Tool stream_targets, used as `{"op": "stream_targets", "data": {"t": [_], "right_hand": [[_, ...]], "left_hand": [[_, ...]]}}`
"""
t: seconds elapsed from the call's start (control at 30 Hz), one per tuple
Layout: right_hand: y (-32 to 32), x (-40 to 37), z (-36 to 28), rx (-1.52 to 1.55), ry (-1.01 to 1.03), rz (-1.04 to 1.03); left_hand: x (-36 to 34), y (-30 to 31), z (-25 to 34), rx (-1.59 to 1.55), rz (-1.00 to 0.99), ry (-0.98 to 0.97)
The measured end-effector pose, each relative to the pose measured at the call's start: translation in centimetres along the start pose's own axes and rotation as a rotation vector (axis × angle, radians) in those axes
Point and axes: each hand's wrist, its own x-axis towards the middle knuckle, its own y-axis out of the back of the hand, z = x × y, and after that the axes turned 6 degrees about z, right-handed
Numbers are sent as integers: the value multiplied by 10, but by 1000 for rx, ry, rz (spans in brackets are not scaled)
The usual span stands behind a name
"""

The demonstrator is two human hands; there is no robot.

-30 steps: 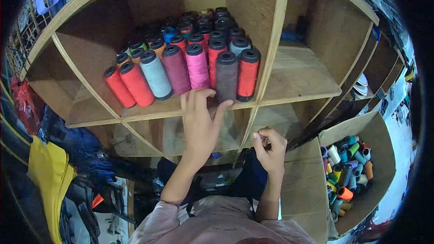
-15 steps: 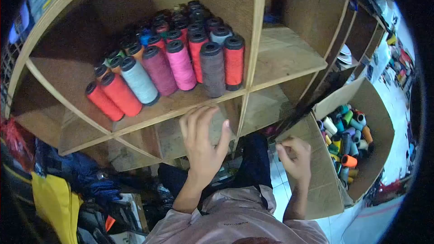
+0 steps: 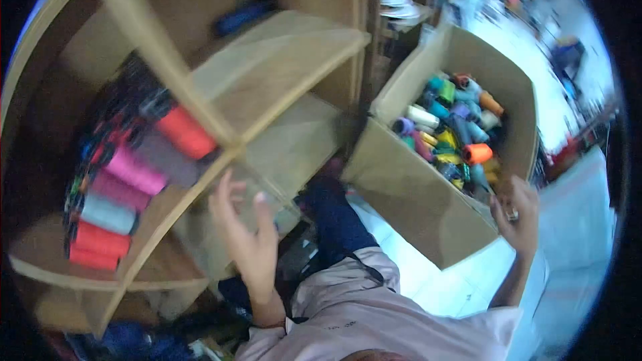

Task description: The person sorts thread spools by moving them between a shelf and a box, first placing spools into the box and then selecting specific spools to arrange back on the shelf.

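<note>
My left hand (image 3: 244,237) is in front of the shelf's lower edge, its fingers spread and nothing in it. Close by, large thread spools lie in the shelf compartment: a red spool (image 3: 184,132), a dark grey spool (image 3: 167,159), a pink spool (image 3: 136,170) and a light blue-grey spool (image 3: 109,214). My right hand (image 3: 518,217) is at the near right edge of a cardboard box (image 3: 408,184), fingers curled in, with no object visible in them. Inside the box is a heap of smaller thread spools, among them an orange spool (image 3: 477,154) and a white spool (image 3: 422,117).
A wooden shelf (image 3: 281,47) with dividers fills the left side, and a dark blue item (image 3: 244,17) lies in one compartment. White round items (image 3: 398,5) sit farther back. Pale sheeting (image 3: 575,227) is right of the box, over white floor tiles (image 3: 428,287).
The view has swung right, so the shelf has shifted left and the box is nearer the middle. My right hand has moved to the box's edge; my left hand stays open by the shelf.
</note>
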Motion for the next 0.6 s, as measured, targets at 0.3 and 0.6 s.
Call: {"op": "stream_targets", "data": {"t": [0.3, 0.6], "right_hand": [[-2, 21, 93, 54, -184, 5], [-114, 71, 254, -211, -171, -388]], "left_hand": [[-31, -146, 29, -246, -528, -279], [-5, -333, 129, -424, -760, -697]]}}
